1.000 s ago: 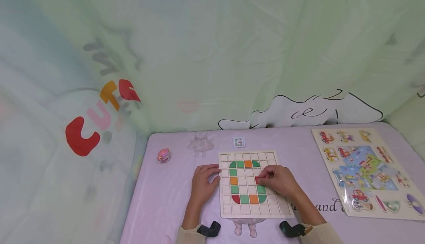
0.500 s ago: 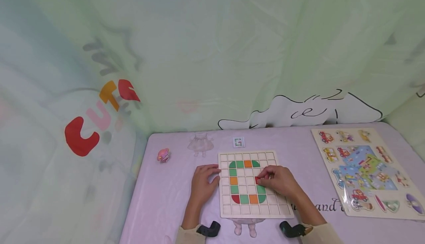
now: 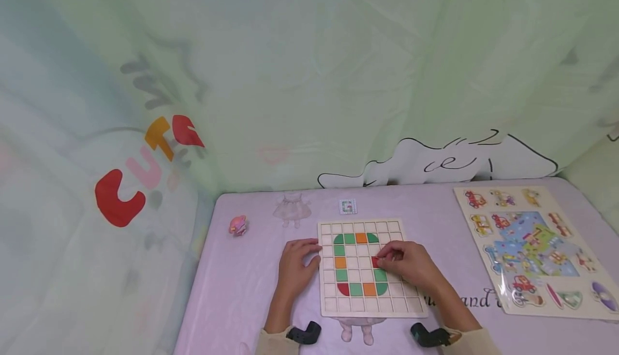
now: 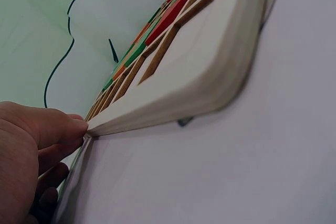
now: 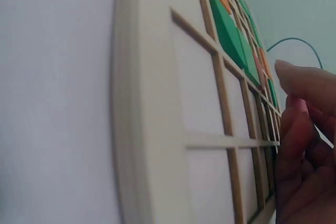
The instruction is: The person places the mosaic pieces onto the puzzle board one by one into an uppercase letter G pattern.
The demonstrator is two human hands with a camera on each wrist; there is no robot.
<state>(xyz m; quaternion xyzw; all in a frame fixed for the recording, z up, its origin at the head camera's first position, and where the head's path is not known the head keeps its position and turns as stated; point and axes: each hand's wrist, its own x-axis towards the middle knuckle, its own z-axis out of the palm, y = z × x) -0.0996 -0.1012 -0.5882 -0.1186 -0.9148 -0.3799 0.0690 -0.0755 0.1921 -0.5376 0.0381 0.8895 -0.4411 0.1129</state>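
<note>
My left hand [image 3: 296,262] rests against the left edge of a wooden grid board [image 3: 345,308], its fingertips touching the rim. The left wrist view shows the board's thick pale edge [image 4: 173,103] with a fingertip right at it. Over the right part of the grid is my right hand [image 3: 408,263], thumb tip at the side of a red square tile [image 3: 375,262] that lies in a cell. In the right wrist view the bent fingers [image 5: 296,129] show no tile between them. Green tiles [image 3: 381,276], orange tiles [image 3: 369,289] and a dark red corner tile [image 3: 344,289] form a rounded ring.
Behind the board lies a small picture card [image 3: 347,207]. A pink figurine [image 3: 238,225] stands at the back left. A large picture puzzle board [image 3: 498,290] with vehicle pieces lies at the right. A printed curtain [image 3: 309,86] hangs behind the table.
My right hand has shifted slightly right, and more of the red tile shows, now flat in its cell. My left hand has kept its place at the board's edge.
</note>
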